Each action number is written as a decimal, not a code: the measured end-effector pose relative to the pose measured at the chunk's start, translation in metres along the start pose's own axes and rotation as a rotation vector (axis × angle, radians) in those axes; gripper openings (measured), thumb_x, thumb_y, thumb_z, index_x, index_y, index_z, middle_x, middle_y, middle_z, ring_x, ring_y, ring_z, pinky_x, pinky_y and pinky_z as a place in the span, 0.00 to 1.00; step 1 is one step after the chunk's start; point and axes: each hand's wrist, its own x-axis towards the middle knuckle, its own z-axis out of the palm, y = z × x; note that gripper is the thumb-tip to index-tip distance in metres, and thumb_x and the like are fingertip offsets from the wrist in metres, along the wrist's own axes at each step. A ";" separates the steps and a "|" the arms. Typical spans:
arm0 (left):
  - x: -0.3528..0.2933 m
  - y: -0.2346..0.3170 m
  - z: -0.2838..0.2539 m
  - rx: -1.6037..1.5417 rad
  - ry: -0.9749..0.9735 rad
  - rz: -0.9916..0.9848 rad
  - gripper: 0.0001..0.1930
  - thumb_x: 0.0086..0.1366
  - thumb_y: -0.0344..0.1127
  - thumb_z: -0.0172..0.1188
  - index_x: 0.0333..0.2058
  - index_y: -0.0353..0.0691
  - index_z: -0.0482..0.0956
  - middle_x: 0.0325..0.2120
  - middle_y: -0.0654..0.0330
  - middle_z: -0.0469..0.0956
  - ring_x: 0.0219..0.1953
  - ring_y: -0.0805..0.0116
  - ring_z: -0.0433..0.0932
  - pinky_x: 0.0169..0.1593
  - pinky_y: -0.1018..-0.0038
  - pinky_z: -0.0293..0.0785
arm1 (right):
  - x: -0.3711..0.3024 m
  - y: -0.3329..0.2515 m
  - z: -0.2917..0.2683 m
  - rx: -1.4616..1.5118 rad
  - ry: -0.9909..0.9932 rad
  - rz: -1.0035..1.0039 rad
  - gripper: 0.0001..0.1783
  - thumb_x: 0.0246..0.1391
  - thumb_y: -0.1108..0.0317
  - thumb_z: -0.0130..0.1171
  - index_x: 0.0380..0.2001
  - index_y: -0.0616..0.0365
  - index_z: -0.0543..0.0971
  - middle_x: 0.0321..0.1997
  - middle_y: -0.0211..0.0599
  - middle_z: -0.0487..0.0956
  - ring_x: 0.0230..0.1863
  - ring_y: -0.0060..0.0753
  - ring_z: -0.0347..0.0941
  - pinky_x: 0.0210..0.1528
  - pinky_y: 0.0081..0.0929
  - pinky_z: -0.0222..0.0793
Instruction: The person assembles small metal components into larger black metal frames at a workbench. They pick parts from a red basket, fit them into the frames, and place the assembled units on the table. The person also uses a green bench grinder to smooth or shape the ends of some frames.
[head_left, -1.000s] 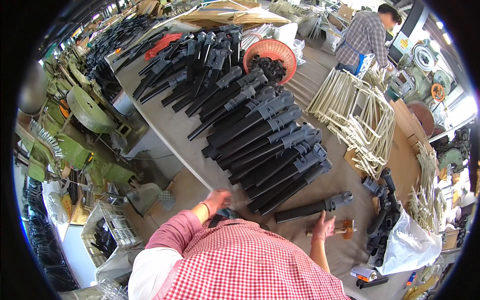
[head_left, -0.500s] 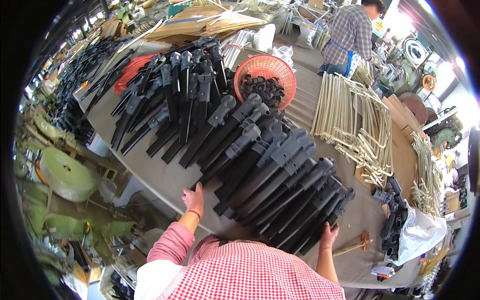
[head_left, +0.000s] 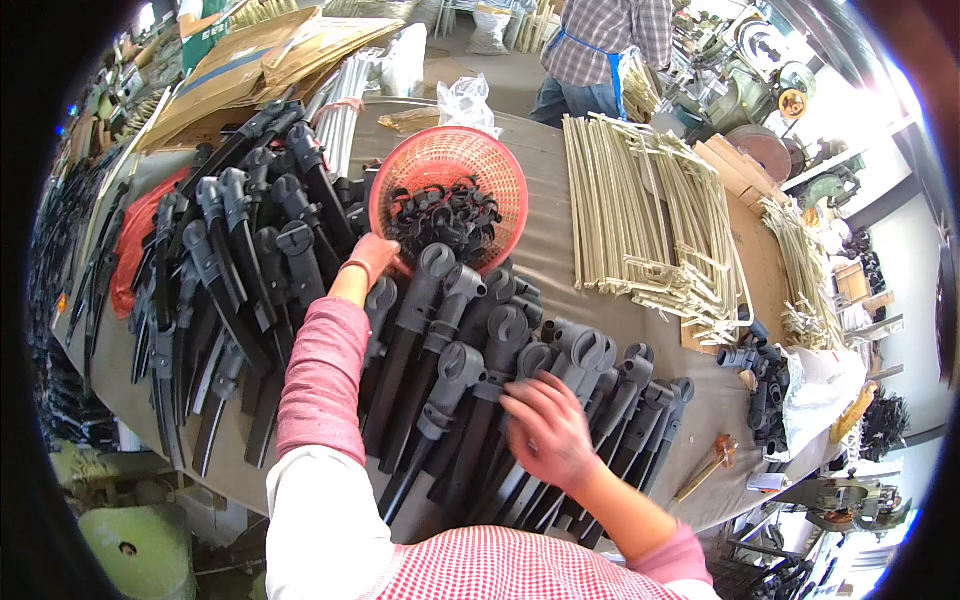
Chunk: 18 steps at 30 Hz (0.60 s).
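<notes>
A red plastic basket holding small black curved clips stands at the middle of the table. At its near left rim is my left hand, fingers closed on the edge. My right hand hovers over or touches the row of black tubes with grey round-ended joints in front of me. Motion smears its fingers, and whether anything is in them cannot be made out. The tubes lie side by side, joint ends pointing away from me.
More jointed black tubes are heaped at the left beside a red cloth. Bent pale metal rods lie at the right. A hammer rests near the right edge, by a white plastic bag. Another person stands beyond the table.
My left hand has left the near end of the tubes and reached forward to the basket. My right hand has moved from the row's right side up over its middle. The view has shifted.
</notes>
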 end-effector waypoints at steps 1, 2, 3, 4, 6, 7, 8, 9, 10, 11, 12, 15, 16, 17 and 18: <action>0.004 -0.004 -0.001 -0.154 -0.085 -0.025 0.10 0.61 0.34 0.56 0.34 0.34 0.81 0.31 0.48 0.85 0.32 0.56 0.85 0.38 0.65 0.82 | 0.041 0.003 0.021 0.003 -0.035 -0.037 0.24 0.45 0.75 0.61 0.50 0.60 0.76 0.52 0.45 0.76 0.57 0.50 0.72 0.65 0.53 0.64; 0.004 -0.008 -0.004 -0.179 -0.168 -0.009 0.08 0.63 0.34 0.56 0.35 0.36 0.80 0.30 0.50 0.85 0.30 0.60 0.85 0.35 0.65 0.82 | 0.081 0.011 0.045 0.005 -0.093 -0.112 0.22 0.48 0.68 0.63 0.49 0.61 0.75 0.53 0.45 0.75 0.58 0.50 0.70 0.66 0.51 0.62; 0.002 -0.010 0.000 -0.305 -0.164 0.009 0.07 0.63 0.32 0.56 0.36 0.37 0.79 0.28 0.51 0.84 0.29 0.59 0.84 0.33 0.64 0.82 | 0.121 0.016 0.074 -0.024 -0.065 -0.198 0.20 0.50 0.63 0.62 0.45 0.60 0.76 0.49 0.43 0.75 0.57 0.48 0.70 0.66 0.49 0.61; -0.001 -0.012 0.001 -0.429 -0.127 -0.066 0.06 0.63 0.31 0.57 0.37 0.37 0.77 0.27 0.52 0.83 0.27 0.58 0.84 0.31 0.64 0.82 | 0.153 0.020 0.099 -0.140 -0.130 -0.252 0.16 0.50 0.61 0.61 0.40 0.58 0.77 0.45 0.41 0.75 0.54 0.45 0.70 0.66 0.46 0.59; -0.010 -0.011 0.009 -0.791 -0.033 -0.107 0.07 0.61 0.27 0.59 0.38 0.35 0.75 0.25 0.52 0.81 0.25 0.55 0.83 0.27 0.65 0.82 | 0.193 0.023 0.141 -0.363 -0.496 -0.177 0.15 0.49 0.57 0.61 0.37 0.54 0.80 0.42 0.36 0.76 0.52 0.39 0.70 0.67 0.41 0.56; -0.012 -0.008 0.012 -0.778 0.055 -0.074 0.06 0.60 0.27 0.58 0.37 0.35 0.75 0.24 0.55 0.80 0.23 0.58 0.82 0.26 0.66 0.81 | 0.200 0.025 0.154 -0.338 -0.428 -0.189 0.16 0.50 0.55 0.61 0.37 0.53 0.80 0.42 0.35 0.76 0.52 0.39 0.70 0.64 0.42 0.59; -0.014 -0.005 0.015 -0.833 0.079 -0.013 0.05 0.60 0.27 0.58 0.35 0.34 0.76 0.23 0.57 0.79 0.20 0.61 0.80 0.25 0.67 0.80 | 0.204 0.027 0.163 -0.358 -0.499 -0.152 0.17 0.50 0.52 0.61 0.38 0.52 0.80 0.42 0.34 0.76 0.52 0.38 0.70 0.61 0.42 0.62; -0.015 -0.002 0.016 -0.804 0.126 0.039 0.04 0.59 0.26 0.58 0.34 0.34 0.76 0.22 0.58 0.77 0.19 0.64 0.78 0.24 0.68 0.79 | 0.203 0.029 0.169 -0.299 -0.439 -0.141 0.18 0.50 0.52 0.61 0.39 0.52 0.80 0.42 0.33 0.75 0.51 0.38 0.70 0.58 0.41 0.64; -0.015 0.001 0.016 -0.815 0.151 0.110 0.03 0.58 0.26 0.57 0.32 0.34 0.76 0.21 0.60 0.76 0.18 0.66 0.75 0.23 0.68 0.78 | 0.198 0.032 0.170 -0.269 -0.451 -0.114 0.19 0.51 0.51 0.61 0.40 0.52 0.80 0.43 0.32 0.75 0.50 0.37 0.70 0.56 0.41 0.66; -0.016 0.002 0.016 -0.828 0.204 0.146 0.02 0.58 0.25 0.57 0.31 0.34 0.76 0.20 0.62 0.74 0.17 0.68 0.73 0.23 0.69 0.77 | 0.192 0.035 0.170 -0.220 -0.448 -0.108 0.20 0.51 0.50 0.61 0.41 0.52 0.80 0.44 0.32 0.74 0.50 0.37 0.71 0.53 0.40 0.67; -0.015 0.005 0.018 -0.868 0.258 0.184 0.02 0.57 0.25 0.56 0.28 0.34 0.77 0.19 0.67 0.70 0.15 0.75 0.67 0.20 0.73 0.69 | 0.184 0.038 0.167 -0.292 -0.474 -0.083 0.24 0.52 0.47 0.60 0.45 0.52 0.78 0.49 0.33 0.73 0.49 0.37 0.71 0.47 0.38 0.69; -0.011 0.010 0.012 -0.823 0.330 0.210 0.03 0.57 0.26 0.57 0.29 0.35 0.78 0.19 0.68 0.71 0.16 0.76 0.66 0.19 0.76 0.60 | 0.177 0.045 0.164 -0.383 -0.531 -0.011 0.26 0.52 0.44 0.58 0.46 0.52 0.78 0.54 0.36 0.72 0.51 0.37 0.69 0.49 0.37 0.67; -0.010 0.012 0.008 -0.806 0.318 0.209 0.03 0.57 0.26 0.57 0.30 0.35 0.79 0.19 0.68 0.71 0.17 0.77 0.66 0.20 0.76 0.59 | 0.179 0.046 0.165 -0.367 -0.471 -0.063 0.26 0.52 0.44 0.58 0.45 0.52 0.78 0.54 0.36 0.72 0.51 0.38 0.69 0.51 0.37 0.65; -0.010 0.014 0.005 -0.781 0.311 0.194 0.03 0.57 0.26 0.57 0.30 0.35 0.79 0.19 0.69 0.71 0.17 0.77 0.65 0.20 0.76 0.58 | 0.183 0.044 0.168 -0.371 -0.459 -0.086 0.26 0.52 0.44 0.57 0.45 0.52 0.79 0.55 0.36 0.72 0.51 0.38 0.69 0.53 0.37 0.64; -0.009 0.018 0.001 -0.773 0.316 0.186 0.03 0.58 0.25 0.57 0.30 0.36 0.79 0.19 0.68 0.71 0.18 0.76 0.68 0.20 0.76 0.63 | 0.188 0.041 0.171 -0.381 -0.416 -0.125 0.26 0.52 0.44 0.57 0.44 0.52 0.79 0.55 0.36 0.71 0.52 0.39 0.68 0.55 0.37 0.62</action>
